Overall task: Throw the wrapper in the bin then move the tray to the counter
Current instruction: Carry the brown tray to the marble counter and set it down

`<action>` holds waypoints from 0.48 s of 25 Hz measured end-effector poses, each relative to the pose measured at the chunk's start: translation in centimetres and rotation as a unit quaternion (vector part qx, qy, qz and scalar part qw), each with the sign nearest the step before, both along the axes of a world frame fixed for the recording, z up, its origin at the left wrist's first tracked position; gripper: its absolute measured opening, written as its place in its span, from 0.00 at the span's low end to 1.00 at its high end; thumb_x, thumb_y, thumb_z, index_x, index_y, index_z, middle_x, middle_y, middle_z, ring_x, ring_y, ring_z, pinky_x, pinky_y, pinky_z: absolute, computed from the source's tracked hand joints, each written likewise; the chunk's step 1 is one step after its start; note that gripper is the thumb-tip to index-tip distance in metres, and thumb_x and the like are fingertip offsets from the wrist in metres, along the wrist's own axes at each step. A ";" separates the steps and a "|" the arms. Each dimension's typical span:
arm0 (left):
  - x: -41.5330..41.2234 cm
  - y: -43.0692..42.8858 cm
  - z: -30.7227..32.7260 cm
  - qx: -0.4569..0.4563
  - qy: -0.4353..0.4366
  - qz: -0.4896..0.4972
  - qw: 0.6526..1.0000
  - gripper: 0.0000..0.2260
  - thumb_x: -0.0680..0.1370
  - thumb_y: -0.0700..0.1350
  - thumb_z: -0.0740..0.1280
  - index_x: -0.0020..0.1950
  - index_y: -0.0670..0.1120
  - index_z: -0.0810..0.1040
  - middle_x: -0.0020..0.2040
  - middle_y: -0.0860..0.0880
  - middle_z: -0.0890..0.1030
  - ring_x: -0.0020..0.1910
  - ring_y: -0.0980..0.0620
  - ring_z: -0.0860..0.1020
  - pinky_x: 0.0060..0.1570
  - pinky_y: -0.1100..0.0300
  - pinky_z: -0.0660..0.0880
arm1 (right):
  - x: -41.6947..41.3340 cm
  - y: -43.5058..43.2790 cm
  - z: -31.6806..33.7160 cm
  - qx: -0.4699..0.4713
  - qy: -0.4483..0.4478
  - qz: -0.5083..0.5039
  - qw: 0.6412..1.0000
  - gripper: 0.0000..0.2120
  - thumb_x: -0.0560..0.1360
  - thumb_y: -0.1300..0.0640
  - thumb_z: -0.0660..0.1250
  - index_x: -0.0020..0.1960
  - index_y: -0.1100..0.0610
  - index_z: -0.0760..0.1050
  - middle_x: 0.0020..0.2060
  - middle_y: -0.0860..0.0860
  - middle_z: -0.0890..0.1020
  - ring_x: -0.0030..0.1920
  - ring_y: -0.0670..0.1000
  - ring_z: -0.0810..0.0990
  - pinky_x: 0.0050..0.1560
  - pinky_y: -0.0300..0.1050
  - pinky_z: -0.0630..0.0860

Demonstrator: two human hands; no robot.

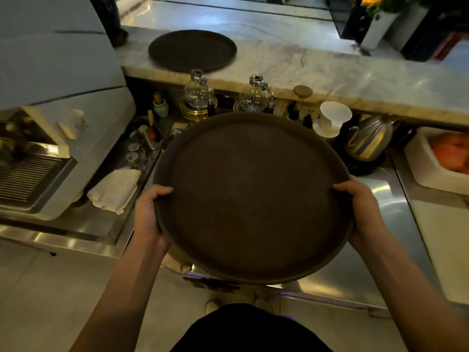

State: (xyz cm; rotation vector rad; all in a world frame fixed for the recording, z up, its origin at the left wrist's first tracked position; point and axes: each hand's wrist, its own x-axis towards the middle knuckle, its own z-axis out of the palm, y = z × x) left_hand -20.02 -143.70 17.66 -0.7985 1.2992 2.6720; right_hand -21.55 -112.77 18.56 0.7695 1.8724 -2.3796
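Two hands — left hand, right hand — clamp opposite rims of the empty tray, level between them; marble surface lies beyond — likely its destination.

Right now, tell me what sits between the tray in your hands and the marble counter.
In the head view, two glass flasks, a white cup and a steel kettle stand between the held tray and the marble counter.

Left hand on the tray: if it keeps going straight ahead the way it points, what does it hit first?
Probably the clutter of small jars on the steel worktop, though the left hand, gripping the tray, may pass above them; depth is unclear.
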 end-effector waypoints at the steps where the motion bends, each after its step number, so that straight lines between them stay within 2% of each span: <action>1: -0.2 -0.3 0.5 0.000 0.007 0.006 1.000 0.17 0.75 0.39 0.58 0.39 0.46 0.87 0.42 0.47 0.86 0.40 0.48 0.85 0.41 0.54 0.82 | -0.1 -0.2 0.4 -0.002 0.005 0.002 1.000 0.19 0.72 0.64 0.59 0.60 0.54 0.77 0.47 0.56 0.84 0.45 0.57 0.84 0.42 0.50 0.79; 3: -0.6 -0.9 1.6 0.002 0.016 0.018 1.000 0.16 0.74 0.38 0.58 0.46 0.45 0.86 0.46 0.46 0.86 0.44 0.47 0.84 0.44 0.52 0.82 | -0.3 -0.5 1.3 -0.003 0.013 0.004 1.000 0.18 0.72 0.63 0.59 0.58 0.52 0.78 0.49 0.56 0.84 0.47 0.58 0.83 0.44 0.52 0.79; 4: -0.8 -1.1 2.3 -0.001 0.023 0.020 1.000 0.16 0.74 0.38 0.57 0.47 0.45 0.86 0.46 0.46 0.86 0.44 0.47 0.84 0.44 0.53 0.82 | -0.5 -0.6 1.7 -0.002 0.017 0.005 1.000 0.17 0.72 0.62 0.59 0.57 0.52 0.78 0.50 0.56 0.83 0.48 0.59 0.83 0.45 0.53 0.79; 7: -1.1 -1.1 4.2 -0.026 0.043 0.033 0.998 0.16 0.74 0.37 0.57 0.48 0.45 0.84 0.41 0.49 0.87 0.39 0.50 0.85 0.38 0.57 0.81 | -1.3 -0.9 2.7 0.007 0.031 0.019 0.999 0.17 0.72 0.61 0.59 0.58 0.55 0.78 0.53 0.57 0.83 0.52 0.61 0.82 0.48 0.55 0.79; 10: -1.6 -0.7 5.8 -0.047 0.059 0.052 0.996 0.11 0.74 0.38 0.58 0.50 0.45 0.78 0.37 0.50 0.86 0.36 0.51 0.84 0.31 0.60 0.79 | -2.6 -1.0 3.9 0.005 0.039 0.024 0.999 0.14 0.73 0.61 0.59 0.53 0.54 0.78 0.49 0.54 0.83 0.51 0.59 0.81 0.46 0.52 0.78; 12: -2.1 -0.2 6.8 -0.050 0.065 0.061 0.995 0.13 0.73 0.39 0.59 0.54 0.45 0.78 0.40 0.49 0.86 0.36 0.50 0.85 0.30 0.60 0.79 | -3.6 -0.8 4.6 0.001 0.044 0.028 0.999 0.12 0.73 0.61 0.60 0.53 0.55 0.77 0.50 0.54 0.82 0.53 0.59 0.80 0.46 0.52 0.77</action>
